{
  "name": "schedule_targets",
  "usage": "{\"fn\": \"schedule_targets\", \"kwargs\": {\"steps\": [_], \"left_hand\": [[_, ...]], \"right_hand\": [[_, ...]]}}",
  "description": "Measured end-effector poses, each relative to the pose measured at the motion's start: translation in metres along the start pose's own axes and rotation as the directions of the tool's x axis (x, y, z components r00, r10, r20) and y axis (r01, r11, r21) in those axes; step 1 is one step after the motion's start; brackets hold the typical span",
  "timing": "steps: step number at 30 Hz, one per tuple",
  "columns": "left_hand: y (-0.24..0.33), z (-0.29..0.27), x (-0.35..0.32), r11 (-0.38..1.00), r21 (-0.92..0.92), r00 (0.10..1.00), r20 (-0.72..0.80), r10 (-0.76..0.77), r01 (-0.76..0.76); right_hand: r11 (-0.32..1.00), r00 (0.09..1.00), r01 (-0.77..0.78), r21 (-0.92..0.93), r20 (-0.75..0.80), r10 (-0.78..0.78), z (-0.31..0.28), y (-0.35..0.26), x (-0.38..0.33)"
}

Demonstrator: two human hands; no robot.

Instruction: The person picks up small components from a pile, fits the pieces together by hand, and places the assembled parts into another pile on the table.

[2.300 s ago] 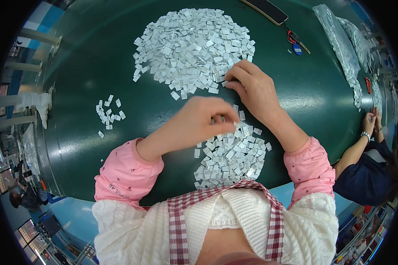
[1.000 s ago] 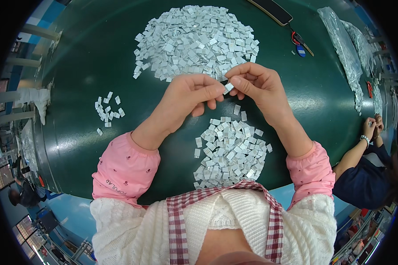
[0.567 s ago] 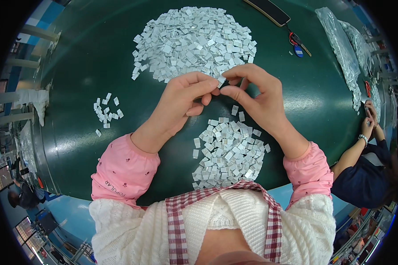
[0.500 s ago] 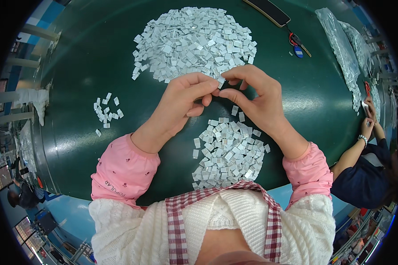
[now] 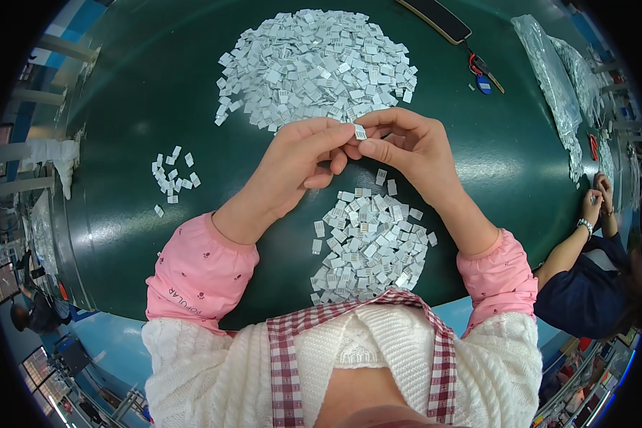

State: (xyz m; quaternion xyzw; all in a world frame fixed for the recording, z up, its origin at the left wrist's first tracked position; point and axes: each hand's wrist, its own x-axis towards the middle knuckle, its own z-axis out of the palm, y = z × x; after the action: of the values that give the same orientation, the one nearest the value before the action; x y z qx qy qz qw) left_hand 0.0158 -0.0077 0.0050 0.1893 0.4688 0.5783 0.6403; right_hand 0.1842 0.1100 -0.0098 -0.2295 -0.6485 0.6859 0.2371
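A dark green tabletop (image 5: 157, 93) fills most of the view, its edges curving with the lens. A dark flat rectangular device (image 5: 435, 18) lies at the far edge. Just to its right sits a small blue tag with a red loop (image 5: 480, 75). Along the far right side stretch crumpled clear plastic bags (image 5: 553, 78), with a small red object (image 5: 592, 146) beside them. At the right edge another person in a dark blue top (image 5: 585, 285) leans on the tabletop, wearing a bracelet (image 5: 586, 225) on one wrist. At the left edge hangs a white cloth (image 5: 53, 157). Below the tabletop's near rim, a blue floor (image 5: 114, 342) shows.
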Motion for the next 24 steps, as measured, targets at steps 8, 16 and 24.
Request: {"fn": "schedule_targets", "kwargs": {"steps": [8,16,24], "left_hand": [[0.003,-0.003,0.001,0.995,0.098,0.999,-0.017,0.035,-0.033],[0.009,-0.023,0.005,0.455,0.825,0.888,0.113,0.446,-0.334],[-0.005,-0.022,0.009,0.146,0.901,0.831,0.301,0.468,-0.409]], "right_hand": [[0.998,1.0,0.013,-0.056,0.014,-0.013,-0.005,-0.004,0.002],[0.905,0.978,0.093,-0.414,0.207,-0.005,-0.035,-0.013,0.005],[0.932,0.995,-0.075,-0.355,0.03,0.091,-0.031,-0.013,0.006]]}}
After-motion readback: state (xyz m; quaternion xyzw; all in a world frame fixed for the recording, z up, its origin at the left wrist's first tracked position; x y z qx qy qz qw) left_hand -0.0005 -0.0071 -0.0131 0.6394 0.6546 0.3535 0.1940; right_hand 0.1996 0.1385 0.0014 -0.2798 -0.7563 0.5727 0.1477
